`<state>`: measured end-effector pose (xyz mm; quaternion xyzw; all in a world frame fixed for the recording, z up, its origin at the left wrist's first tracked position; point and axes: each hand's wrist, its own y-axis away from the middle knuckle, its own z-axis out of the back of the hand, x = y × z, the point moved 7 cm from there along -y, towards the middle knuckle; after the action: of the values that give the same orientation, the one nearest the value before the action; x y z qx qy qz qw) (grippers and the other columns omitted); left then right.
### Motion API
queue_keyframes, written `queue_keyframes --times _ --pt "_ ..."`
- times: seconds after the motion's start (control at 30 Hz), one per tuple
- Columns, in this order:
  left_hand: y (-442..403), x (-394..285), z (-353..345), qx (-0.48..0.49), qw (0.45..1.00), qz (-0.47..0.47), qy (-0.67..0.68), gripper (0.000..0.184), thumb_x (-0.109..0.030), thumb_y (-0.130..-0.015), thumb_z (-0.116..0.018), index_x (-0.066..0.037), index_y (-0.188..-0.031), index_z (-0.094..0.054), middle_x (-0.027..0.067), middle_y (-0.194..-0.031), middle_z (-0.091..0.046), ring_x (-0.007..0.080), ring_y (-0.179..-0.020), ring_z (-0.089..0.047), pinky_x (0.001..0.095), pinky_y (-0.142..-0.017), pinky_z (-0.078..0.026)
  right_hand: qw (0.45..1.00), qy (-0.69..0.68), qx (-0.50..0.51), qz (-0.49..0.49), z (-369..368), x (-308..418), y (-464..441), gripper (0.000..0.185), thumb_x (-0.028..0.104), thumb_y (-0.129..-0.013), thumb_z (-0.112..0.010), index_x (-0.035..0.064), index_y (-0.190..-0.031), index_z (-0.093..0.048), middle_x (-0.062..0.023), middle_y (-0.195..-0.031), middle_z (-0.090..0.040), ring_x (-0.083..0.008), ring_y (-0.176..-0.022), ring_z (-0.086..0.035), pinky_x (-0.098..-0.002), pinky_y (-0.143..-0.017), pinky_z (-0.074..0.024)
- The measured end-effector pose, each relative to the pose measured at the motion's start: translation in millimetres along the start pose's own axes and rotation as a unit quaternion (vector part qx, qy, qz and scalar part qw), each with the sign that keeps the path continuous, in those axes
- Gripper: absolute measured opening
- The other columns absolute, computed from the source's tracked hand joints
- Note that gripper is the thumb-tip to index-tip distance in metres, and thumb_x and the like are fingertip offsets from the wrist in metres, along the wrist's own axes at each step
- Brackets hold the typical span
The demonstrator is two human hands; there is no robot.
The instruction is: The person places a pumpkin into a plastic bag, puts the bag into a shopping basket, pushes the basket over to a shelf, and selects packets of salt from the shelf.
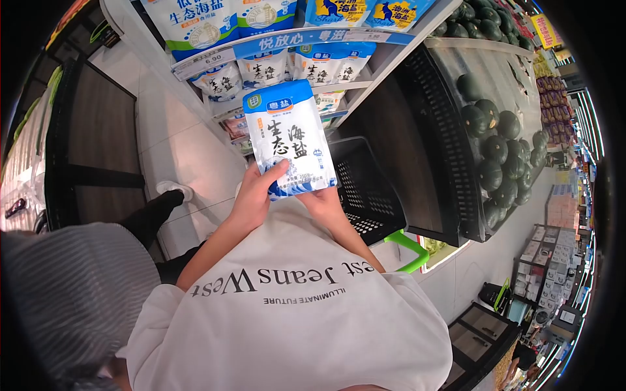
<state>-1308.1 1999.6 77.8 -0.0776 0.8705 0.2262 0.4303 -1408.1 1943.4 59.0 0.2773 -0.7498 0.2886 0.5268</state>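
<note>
A white and blue bag of sea salt (293, 130) is held up in front of the shelf, its printed face toward me. My left hand (256, 189) is closed on its lower left corner, with the thumb across the front. Beneath the bag's lower right edge is my right hand (321, 201), its fingers hidden behind the bag; it supports the pack from below. Similar salt bags (262, 69) stand on the shelf just beyond. Below and to the right of the bag is a black shopping basket (372, 189) with a green handle (411, 253).
Larger salt bags (195, 26) fill the upper shelf, above a blue label strip (293, 42). Dark green round squashes (502, 156) lie in a display at right. Another person in grey stripes (78, 293) is close at my left. Black crates (91, 137) line the left side.
</note>
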Motion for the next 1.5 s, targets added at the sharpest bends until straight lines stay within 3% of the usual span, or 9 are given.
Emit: queue_keyframes --times 0.17,0.37,0.57,0.77,0.97,1.27,1.37,1.5 --pt "-2 -1 0 0.012 1.0 -0.011 0.012 0.039 -0.014 -0.087 -0.061 0.001 -0.121 -0.048 0.008 -0.111 -0.06 0.014 -0.101 -0.059 0.0286 -0.086 -0.046 0.999 0.019 -0.024 -0.022 2 -3 3 0.045 -0.003 -0.082 -0.059 0.0005 -0.125 -0.046 -0.0091 -0.119 -0.056 -0.0161 -0.11 -0.053 -0.0299 -0.09 -0.0436" --pt "1 2 0 0.034 0.999 -0.017 0.016 0.039 -0.012 -0.087 -0.061 0.0 -0.121 -0.048 0.0091 -0.114 -0.059 0.0153 -0.102 -0.058 0.0304 -0.088 -0.046 0.997 0.061 0.056 0.005 -8 8 2 0.046 -0.001 -0.081 -0.062 0.0023 -0.125 -0.047 -0.0084 -0.119 -0.056 -0.0165 -0.109 -0.054 -0.0304 -0.09 -0.0444" --pt "3 1 -2 0.049 0.999 -0.019 0.014 0.038 -0.011 -0.087 -0.061 0.001 -0.121 -0.048 0.0096 -0.114 -0.059 0.0156 -0.103 -0.058 0.0306 -0.088 -0.046 0.994 0.087 0.061 0.028 -11 1 9 0.046 0.0 -0.08 -0.065 0.0026 -0.124 -0.05 -0.0078 -0.118 -0.057 -0.0174 -0.106 -0.056 -0.0309 -0.088 -0.0461" --pt "7 -2 -5 0.047 0.998 -0.026 -0.012 0.039 -0.01 -0.086 -0.06 0.004 -0.121 -0.046 0.0125 -0.114 -0.059 0.0175 -0.102 -0.059 0.0321 -0.088 -0.047 0.999 0.017 0.011 -0.036 -7 2 12 0.04 0.003 -0.079 -0.067 0.0023 -0.117 -0.055 -0.009 -0.114 -0.06 -0.0195 -0.104 -0.057 -0.0313 -0.086 -0.0465" --pt "12 -7 -5 0.028 0.997 -0.049 -0.048 0.039 -0.01 -0.086 -0.059 0.005 -0.12 -0.047 0.014 -0.112 -0.06 0.0182 -0.101 -0.06 0.0322 -0.087 -0.048 0.999 0.038 -0.015 0.029 -4 20 5 0.047 0.007 -0.075 -0.072 0.0012 -0.118 -0.054 -0.0104 -0.112 -0.061 -0.0194 -0.103 -0.059 -0.0322 -0.087 -0.0467" --pt "13 2 -3 0.049 0.998 -0.019 -0.02 0.034 -0.008 -0.085 -0.062 0.004 -0.116 -0.053 0.011 -0.108 -0.062 0.0156 -0.097 -0.061 0.0292 -0.085 -0.049 0.994 -0.006 0.058 0.087 0 32 12 0.048 0.003 -0.074 -0.068 0.0004 -0.119 -0.053 -0.0118 -0.113 -0.061 -0.0197 -0.104 -0.059 -0.0325 -0.088 -0.0457" --pt "13 4 -4 0.049 0.999 -0.011 -0.014 0.035 -0.009 -0.085 -0.063 0.004 -0.116 -0.053 0.0109 -0.108 -0.062 0.015 -0.097 -0.06 0.0287 -0.084 -0.049 0.995 0.047 0.031 0.08 2 25 14 0.047 0.002 -0.075 -0.067 0.0001 -0.119 -0.053 -0.0119 -0.114 -0.061 -0.0202 -0.105 -0.059 -0.0329 -0.09 -0.0449" --pt "15 -1 -9 0.057 0.997 -0.024 -0.051 0.035 -0.011 -0.086 -0.062 0.004 -0.116 -0.053 0.0104 -0.109 -0.062 0.0143 -0.096 -0.06 0.0281 -0.084 -0.048 0.993 0.012 -0.023 0.117 4 24 15 0.043 0.002 -0.076 -0.065 0.0005 -0.118 -0.054 -0.0118 -0.113 -0.062 -0.0197 -0.104 -0.059 -0.0325 -0.088 -0.0456"
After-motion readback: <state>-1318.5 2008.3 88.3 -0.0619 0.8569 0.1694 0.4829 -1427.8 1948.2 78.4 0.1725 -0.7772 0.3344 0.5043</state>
